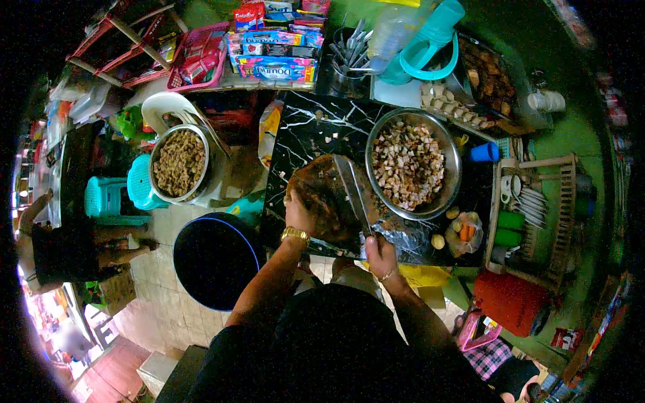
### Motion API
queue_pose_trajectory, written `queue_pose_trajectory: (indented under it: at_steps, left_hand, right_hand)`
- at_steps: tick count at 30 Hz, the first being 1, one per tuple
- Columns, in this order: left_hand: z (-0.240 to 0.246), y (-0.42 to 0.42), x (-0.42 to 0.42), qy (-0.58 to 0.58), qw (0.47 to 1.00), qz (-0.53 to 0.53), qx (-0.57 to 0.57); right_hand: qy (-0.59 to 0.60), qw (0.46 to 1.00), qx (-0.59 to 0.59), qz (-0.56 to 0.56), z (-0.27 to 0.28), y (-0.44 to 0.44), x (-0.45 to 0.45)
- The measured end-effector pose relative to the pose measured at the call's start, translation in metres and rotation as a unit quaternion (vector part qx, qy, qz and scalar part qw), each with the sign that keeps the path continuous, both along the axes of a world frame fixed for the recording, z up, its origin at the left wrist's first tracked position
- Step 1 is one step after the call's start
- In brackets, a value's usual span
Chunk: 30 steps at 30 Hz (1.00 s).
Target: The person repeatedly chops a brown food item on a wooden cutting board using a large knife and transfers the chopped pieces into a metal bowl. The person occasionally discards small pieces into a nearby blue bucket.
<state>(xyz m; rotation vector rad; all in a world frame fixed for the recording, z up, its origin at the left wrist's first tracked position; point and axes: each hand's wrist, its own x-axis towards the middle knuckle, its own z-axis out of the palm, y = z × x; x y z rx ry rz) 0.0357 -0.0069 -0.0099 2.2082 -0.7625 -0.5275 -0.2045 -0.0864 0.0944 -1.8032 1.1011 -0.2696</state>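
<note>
A round wooden chopping board (322, 196) lies on the black marble-patterned table (297, 123). My left hand (298, 209) rests at the board's left edge; its fingers are partly hidden, and whether they hold anything is unclear. My right hand (381, 254) grips the handle of a large knife (352, 189), whose blade points away from me over the board's right side. Just right of the board stands a steel bowl (456, 166) of diced meat (408, 163). A few small pieces lie on the board and on the table beyond it.
Peeled potatoes (438, 242) and a plastic bag with carrots (466, 232) sit at the right, near a dish rack (526, 163). To the left are a pot of minced food (179, 163), a large black bin (216, 262) and a turquoise stool (108, 196). Another person stands far left.
</note>
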Motion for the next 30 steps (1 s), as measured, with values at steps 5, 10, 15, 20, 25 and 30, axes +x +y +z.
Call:
queue_pose_trajectory:
  at_steps: [5, 10, 15, 20, 25, 30]
  left_hand:
    - [0.018, 0.004, -0.015, 0.053, 0.998, 0.029, -0.031]
    - [0.01, 0.007, -0.014, 0.072, 0.997, 0.022, 0.026]
    - [-0.015, 0.006, -0.022, 0.035, 0.999, 0.014, -0.022]
    - [-0.04, 0.003, -0.02, 0.055, 0.996, 0.023, -0.063]
    - [0.005, 0.0, -0.026, 0.032, 0.996, 0.009, -0.085]
    - [-0.062, 0.017, -0.011, 0.119, 0.986, 0.092, -0.075]
  right_hand:
    - [0.033, 0.997, -0.029, 0.059, -0.006, 0.013, 0.008]
    - [0.162, 0.982, 0.027, 0.091, -0.027, 0.001, 0.018]
    - [-0.028, 0.995, -0.09, 0.027, 0.012, 0.01, 0.021]
    - [0.175, 0.973, 0.082, 0.126, -0.048, 0.001, 0.014]
    - [0.033, 0.998, -0.013, 0.057, -0.008, 0.017, 0.012]
    - [0.22, 0.96, 0.102, 0.141, 0.001, 0.01, 0.049]
